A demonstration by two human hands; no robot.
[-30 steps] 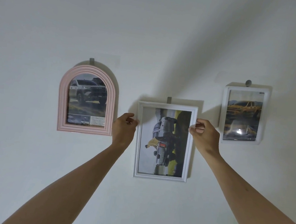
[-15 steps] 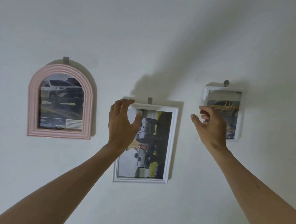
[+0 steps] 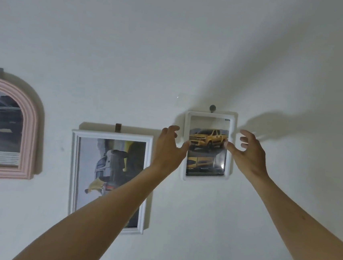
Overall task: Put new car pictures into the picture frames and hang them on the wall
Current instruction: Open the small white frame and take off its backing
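1. The small white frame (image 3: 205,176), holding a yellow pickup picture (image 3: 208,142), hangs from a round wall peg (image 3: 212,108) at its 12 o'clock, flat to the wall (image 3: 174,46).
2. Left hand (image 3: 170,148) is at the frame's 9 o'clock and right hand (image 3: 248,152) at its 3 o'clock. Both are spread wide and hold nothing. Whether the thumbs touch the frame's edges cannot be told.
3. Judgement: one hand at each side suits lifting the frame evenly off its peg, or levelling it.
4. The white rectangular frame (image 3: 112,136) at 8 o'clock of the small one hangs on its own hook (image 3: 118,127), its car picture turned sideways.
5. The pink arched frame (image 3: 32,116) hangs at far 9 o'clock, untouched.
6. Risk: an uneven grip could tilt the frame on its single peg.
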